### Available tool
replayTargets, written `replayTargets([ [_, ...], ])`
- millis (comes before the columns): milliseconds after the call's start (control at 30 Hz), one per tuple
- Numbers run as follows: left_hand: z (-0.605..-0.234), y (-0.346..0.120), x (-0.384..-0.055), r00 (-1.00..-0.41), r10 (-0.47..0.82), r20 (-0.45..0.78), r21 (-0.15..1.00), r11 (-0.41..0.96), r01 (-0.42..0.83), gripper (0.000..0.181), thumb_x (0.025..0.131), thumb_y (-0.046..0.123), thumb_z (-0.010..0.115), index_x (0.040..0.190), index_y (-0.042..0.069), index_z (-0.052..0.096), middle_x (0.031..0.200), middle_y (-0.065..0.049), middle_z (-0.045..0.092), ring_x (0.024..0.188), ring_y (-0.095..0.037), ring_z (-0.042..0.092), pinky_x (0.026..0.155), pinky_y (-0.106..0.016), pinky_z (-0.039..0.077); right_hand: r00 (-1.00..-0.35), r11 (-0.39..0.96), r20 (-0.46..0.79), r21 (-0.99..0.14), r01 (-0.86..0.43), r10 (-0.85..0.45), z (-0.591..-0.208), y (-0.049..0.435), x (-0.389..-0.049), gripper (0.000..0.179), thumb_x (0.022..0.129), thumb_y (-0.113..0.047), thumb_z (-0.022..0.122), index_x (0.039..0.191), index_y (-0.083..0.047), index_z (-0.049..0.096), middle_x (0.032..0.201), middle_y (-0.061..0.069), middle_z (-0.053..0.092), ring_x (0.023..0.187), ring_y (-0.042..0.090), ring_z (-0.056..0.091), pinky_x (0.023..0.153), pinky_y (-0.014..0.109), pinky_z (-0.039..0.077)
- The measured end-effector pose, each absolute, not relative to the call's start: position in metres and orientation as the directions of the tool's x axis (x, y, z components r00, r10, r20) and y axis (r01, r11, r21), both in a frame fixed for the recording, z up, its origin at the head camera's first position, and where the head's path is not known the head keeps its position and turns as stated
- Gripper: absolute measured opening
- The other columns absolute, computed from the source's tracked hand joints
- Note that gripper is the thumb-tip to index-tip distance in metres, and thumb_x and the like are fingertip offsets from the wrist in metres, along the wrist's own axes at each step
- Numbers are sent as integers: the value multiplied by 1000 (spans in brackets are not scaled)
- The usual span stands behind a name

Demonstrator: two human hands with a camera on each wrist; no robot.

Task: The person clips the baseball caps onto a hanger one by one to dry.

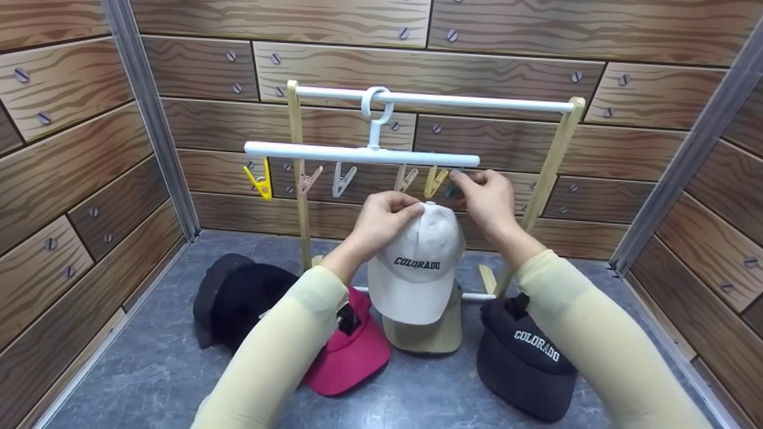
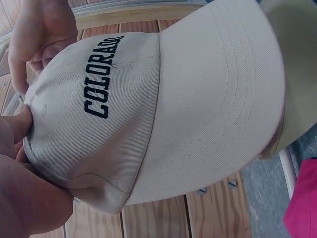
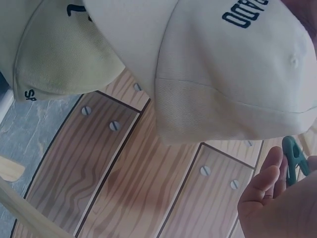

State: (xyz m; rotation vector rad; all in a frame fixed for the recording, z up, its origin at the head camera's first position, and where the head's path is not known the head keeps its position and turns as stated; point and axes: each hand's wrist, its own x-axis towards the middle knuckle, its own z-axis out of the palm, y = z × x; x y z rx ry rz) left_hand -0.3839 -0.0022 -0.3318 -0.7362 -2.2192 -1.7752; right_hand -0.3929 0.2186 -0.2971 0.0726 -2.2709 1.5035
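My left hand (image 1: 384, 217) pinches the crown top of a white baseball cap (image 1: 414, 298) lettered COLORADO. The cap hangs with its brim down, under the right part of a white clip hanger (image 1: 334, 151). My right hand (image 1: 490, 202) pinches a teal clip (image 3: 289, 157) at the hanger's right end. In the right wrist view the clip is just beside the cap's crown; whether they touch, I cannot tell. A yellow-orange clip (image 1: 435, 182) and a beige clip (image 1: 406, 179) hang nearby. The left fingers are partly hidden behind the cap.
The hanger hooks over the white bar (image 1: 477, 101) of a wooden-sided rack (image 1: 554, 155). A khaki cap (image 1: 426, 341), a red cap (image 1: 351, 363), black headwear (image 1: 250, 298) and a dark COLORADO visor (image 1: 524, 375) lie on the grey floor. Wood-patterned walls surround three sides.
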Motion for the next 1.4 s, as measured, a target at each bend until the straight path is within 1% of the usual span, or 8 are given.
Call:
replayTargets([
  [267,-331,1,-381,-849,268,455,851,148,503,17,107,15,77,112,1,85,105,-7,85,94,-15,75,84,-28,60,-911,402,373,-872,-280,176,-295,217,-385,40,105,-40,76,113,-1,72,99,14,77,70,10,75,67,24,59],
  [467,-332,3,-381,-848,272,456,852,144,504,16,107,15,77,112,1,84,104,-8,84,93,-14,75,83,-26,59,-912,362,374,-884,-294,172,-295,217,-381,38,105,-36,77,113,0,71,103,21,78,68,9,77,67,24,63],
  [600,-333,4,-381,-848,272,455,849,154,505,17,107,15,77,111,1,85,104,-7,84,93,-14,74,83,-27,59,-907,382,384,-875,-298,172,-295,216,-379,38,104,-37,78,113,0,72,100,20,80,68,10,78,66,23,62],
  [767,-335,5,-381,-843,276,461,843,163,513,17,107,15,77,111,1,84,105,-8,84,95,-15,75,84,-28,60,-904,424,391,-858,-290,173,-296,217,-379,38,104,-38,77,113,-1,74,99,19,80,73,20,80,64,22,60],
  [900,-337,6,-381,-845,274,460,844,161,512,17,107,15,77,112,0,84,106,-8,84,95,-16,76,84,-28,60,-903,431,395,-853,-294,166,-297,218,-379,38,104,-37,76,113,0,74,101,20,80,70,17,79,63,22,59],
  [1033,-340,5,-381,-852,267,451,850,163,501,18,107,16,77,113,1,84,107,-8,84,97,-16,76,85,-29,60,-909,413,387,-862,-296,156,-300,217,-379,37,104,-37,77,112,-1,74,95,14,80,68,15,78,61,23,59],
  [1233,-343,3,-380,-860,265,436,859,164,485,18,107,17,77,111,2,84,106,-8,84,97,-16,76,85,-30,60,-910,362,387,-878,-314,149,-305,214,-379,33,103,-33,78,104,0,73,80,4,77,65,14,75,58,24,60],
  [1400,-346,1,-382,-865,263,427,862,169,477,18,108,17,76,113,2,84,106,-8,84,95,-16,75,84,-29,60,-909,333,395,-881,-336,131,-307,213,-380,30,104,-28,77,103,1,73,79,2,76,63,11,73,60,24,60],
])
